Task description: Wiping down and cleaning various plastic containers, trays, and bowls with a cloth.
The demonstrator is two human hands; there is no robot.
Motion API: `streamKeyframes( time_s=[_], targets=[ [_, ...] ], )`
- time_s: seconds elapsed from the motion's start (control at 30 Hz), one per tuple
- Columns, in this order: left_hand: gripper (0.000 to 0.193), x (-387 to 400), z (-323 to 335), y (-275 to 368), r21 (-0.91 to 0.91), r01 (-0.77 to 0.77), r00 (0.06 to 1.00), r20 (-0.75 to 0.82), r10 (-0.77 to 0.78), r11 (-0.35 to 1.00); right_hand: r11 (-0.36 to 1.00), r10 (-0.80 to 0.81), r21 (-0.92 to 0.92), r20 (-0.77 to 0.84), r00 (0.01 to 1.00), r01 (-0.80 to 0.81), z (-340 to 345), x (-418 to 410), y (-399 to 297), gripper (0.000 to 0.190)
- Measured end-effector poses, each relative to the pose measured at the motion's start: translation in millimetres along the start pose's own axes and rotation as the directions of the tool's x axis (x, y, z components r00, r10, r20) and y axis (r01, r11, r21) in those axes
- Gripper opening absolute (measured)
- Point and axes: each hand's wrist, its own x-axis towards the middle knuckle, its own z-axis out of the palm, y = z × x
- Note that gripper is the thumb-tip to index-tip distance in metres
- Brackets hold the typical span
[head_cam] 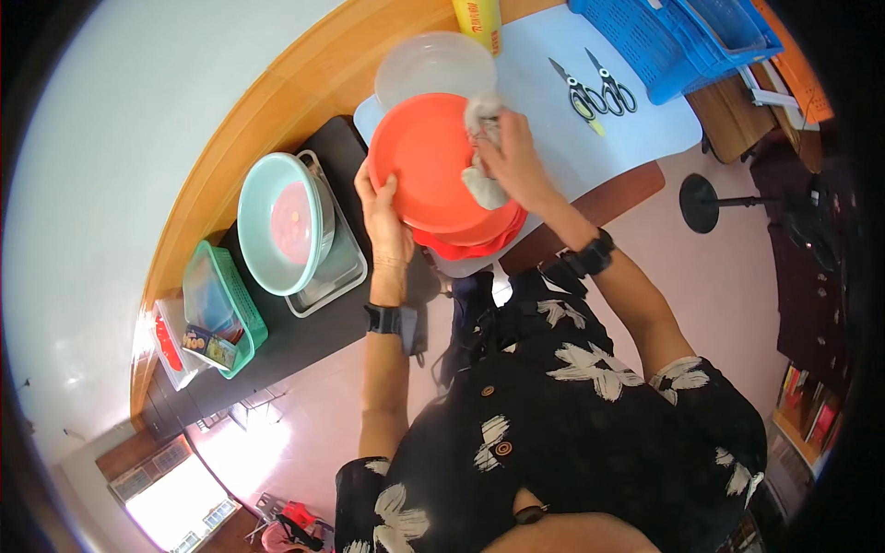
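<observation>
My left hand (pixel 384 211) grips the left edge of a round red plastic plate (pixel 429 159), thumb on its face. A crumpled whitish cloth (pixel 486 186) is in my right hand (pixel 513 155), lying against the plate's right side. Below the plate, closer to my body, more red plastic ware with a wavy rim (pixel 477 245) shows; the plate hides most of it. A translucent round plastic basin or lid (pixel 435 62) lies just beyond the plate on the pale blue tabletop (pixel 546 166).
Two pairs of scissors (pixel 586 97) lie to the right, near a blue plastic crate (pixel 677 52). A yellow tube (pixel 480 24) stands at the back. On the left are mint-green basins (pixel 252 200), a metal tray (pixel 349 266) and a green basket (pixel 249 332). A black stand (pixel 698 202) rises at right.
</observation>
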Motion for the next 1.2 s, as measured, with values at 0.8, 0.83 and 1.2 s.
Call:
streamKeyframes(
  time_s=[0.8, 0.83, 1.2],
  targets=[
    [0.05, -31, -47, 61, 0.18, -0.164, 0.967, -0.165, 0.194, 0.97, 0.594, -0.483, -0.298, 0.61, 0.628, 0.747, 28, 0, -43, 0.028],
    [0.047, -34, -48, 62, 0.177, -0.169, 0.975, -0.115, 0.191, 0.97, 0.615, -0.526, -0.354, 0.482, 0.701, 0.705, 27, 4, -46, 0.028],
    [0.03, -19, -40, 25, -0.263, -0.186, 0.953, -0.281, 0.109, 0.947, 0.77, 0.112, 0.589, 0.256, 0.96, -0.247, 36, -31, -61, 0.024]
  ],
)
